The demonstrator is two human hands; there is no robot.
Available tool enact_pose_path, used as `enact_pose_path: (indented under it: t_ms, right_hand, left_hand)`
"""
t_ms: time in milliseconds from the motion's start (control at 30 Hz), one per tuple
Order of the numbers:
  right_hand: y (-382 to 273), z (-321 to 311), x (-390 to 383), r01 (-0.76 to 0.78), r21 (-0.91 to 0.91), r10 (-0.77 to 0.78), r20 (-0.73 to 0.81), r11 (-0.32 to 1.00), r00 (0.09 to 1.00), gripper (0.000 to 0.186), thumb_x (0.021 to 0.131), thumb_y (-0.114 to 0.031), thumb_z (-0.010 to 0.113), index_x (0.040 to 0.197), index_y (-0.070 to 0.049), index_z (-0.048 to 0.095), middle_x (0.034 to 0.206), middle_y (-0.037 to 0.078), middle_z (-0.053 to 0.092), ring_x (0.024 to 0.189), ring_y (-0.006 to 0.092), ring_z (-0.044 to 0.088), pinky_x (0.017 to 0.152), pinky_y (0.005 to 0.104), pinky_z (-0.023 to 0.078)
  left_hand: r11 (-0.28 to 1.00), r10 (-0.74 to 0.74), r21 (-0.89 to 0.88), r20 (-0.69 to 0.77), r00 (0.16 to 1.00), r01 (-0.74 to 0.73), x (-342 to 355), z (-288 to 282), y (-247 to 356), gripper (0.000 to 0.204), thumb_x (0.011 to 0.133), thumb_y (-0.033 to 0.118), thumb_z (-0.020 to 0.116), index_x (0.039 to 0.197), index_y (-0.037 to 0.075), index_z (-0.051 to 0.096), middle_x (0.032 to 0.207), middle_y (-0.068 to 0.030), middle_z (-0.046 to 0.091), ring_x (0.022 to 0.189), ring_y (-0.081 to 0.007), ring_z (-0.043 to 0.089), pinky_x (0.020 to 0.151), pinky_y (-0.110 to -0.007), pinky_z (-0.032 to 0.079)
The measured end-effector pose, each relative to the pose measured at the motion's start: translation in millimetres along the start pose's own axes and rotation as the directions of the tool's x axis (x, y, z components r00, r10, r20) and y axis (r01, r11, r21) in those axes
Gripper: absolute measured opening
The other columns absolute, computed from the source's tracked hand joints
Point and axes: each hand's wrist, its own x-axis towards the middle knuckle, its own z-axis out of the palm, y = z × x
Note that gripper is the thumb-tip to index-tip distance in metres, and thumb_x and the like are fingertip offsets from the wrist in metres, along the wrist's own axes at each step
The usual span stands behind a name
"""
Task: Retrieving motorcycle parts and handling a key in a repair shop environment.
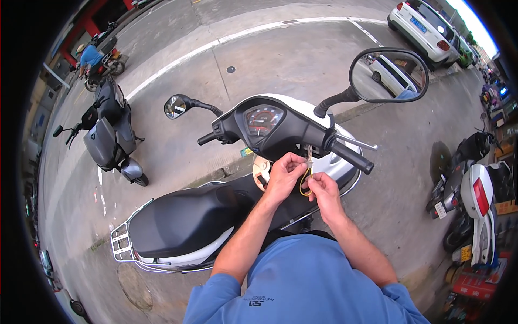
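A white and black scooter (183, 221) stands side-on in front of me, with its dashboard (261, 120) uncovered at the top. Below the handlebar, my left hand (286, 175) pinches a small pale item (308, 164), too small to name surely, on a bundle of thin wires or strands (309, 152) hanging from the dark housing. My right hand (321, 191), just below and to the right, has its fingers closed on a looped yellow wire (302, 189). The scooter's right grip (353, 158) is above my right hand. A pale round part (261, 170) lies behind my left hand.
A grey scooter (110, 143) stands at the left and a white and black one (477, 191) at the right. Farther off are a person (93, 56) on a motorcycle and a parked white car (421, 35). Red crates or boxes (472, 291) sit at the lower right.
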Motion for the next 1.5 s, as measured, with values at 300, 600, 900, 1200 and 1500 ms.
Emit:
enact_pose_path:
  t_ms: [300, 600, 900, 1200, 1500]
  right_hand:
    - [0.0, -1.4, 2.9, 0.01, -0.029, -0.012, -0.06, 1.0, 0.998, 0.011, 0.091, -0.014, 0.06, 0.092, -0.003, 0.06, 0.076, -0.002, 0.059, 0.063, 0.0021, 0.047, 0.056, 0.0182, 0.035]
    - [-4.1, 1.1, 4.1, -0.005, 0.01, 0.005, -0.07, 1.0, 0.998, 0.01, 0.091, -0.014, 0.06, 0.09, -0.004, 0.06, 0.074, -0.005, 0.054, 0.064, 0.0019, 0.044, 0.058, 0.019, 0.035]
    - [-2.7, -4.2, 8.3, 0.02, -0.001, -0.02, -0.063, 1.0, 0.998, 0.01, 0.091, -0.012, 0.059, 0.088, -0.002, 0.059, 0.077, -0.002, 0.058, 0.066, 0.0033, 0.047, 0.059, 0.0189, 0.037]
    - [-5.9, -1.3, 4.3, 0.006, 0.033, -0.002, -0.102, 0.999, 0.995, 0.007, 0.089, -0.009, 0.059, 0.092, -0.002, 0.058, 0.075, -0.002, 0.054, 0.064, 0.0045, 0.047, 0.057, 0.0198, 0.036]
    - [-6.5, -4.4, 6.4, -0.009, 0.023, 0.01, -0.062, 1.0, 0.998, 0.009, 0.09, -0.01, 0.058, 0.092, -0.001, 0.058, 0.074, 0.001, 0.057, 0.063, 0.0059, 0.049, 0.057, 0.0214, 0.039]
  left_hand:
    - [0.997, -0.015, -0.072, -0.008, 1.0, 0.014, -1.8, 4.8, -2.2, 0.008, 0.089, 0.006, 0.062, 0.095, 0.002, 0.058, 0.086, -0.0037, 0.065, 0.078, -0.0067, 0.059, 0.072, -0.022, 0.048]
    - [0.994, -0.011, -0.108, -0.02, 1.0, 0.009, -2.8, 7.5, -5.7, 0.007, 0.089, 0.007, 0.063, 0.093, 0.003, 0.058, 0.084, -0.0027, 0.065, 0.077, -0.0059, 0.059, 0.071, -0.022, 0.048]
    - [0.992, -0.014, -0.127, -0.033, 0.999, 0.009, -3.6, 11.1, -3.3, 0.008, 0.089, 0.008, 0.063, 0.092, 0.003, 0.058, 0.082, -0.0017, 0.064, 0.073, -0.0057, 0.058, 0.069, -0.021, 0.048]
    - [0.991, -0.037, -0.128, -0.034, 0.999, 0.032, -4.0, 14.5, -0.3, 0.008, 0.089, 0.009, 0.064, 0.092, 0.004, 0.058, 0.079, -0.0012, 0.063, 0.07, -0.0055, 0.056, 0.064, -0.021, 0.045]
    - [0.989, -0.028, -0.148, -0.03, 0.999, 0.023, -4.8, 15.7, -0.7, 0.007, 0.09, 0.009, 0.063, 0.091, 0.004, 0.059, 0.078, -0.0012, 0.063, 0.069, -0.0058, 0.056, 0.064, -0.021, 0.045]
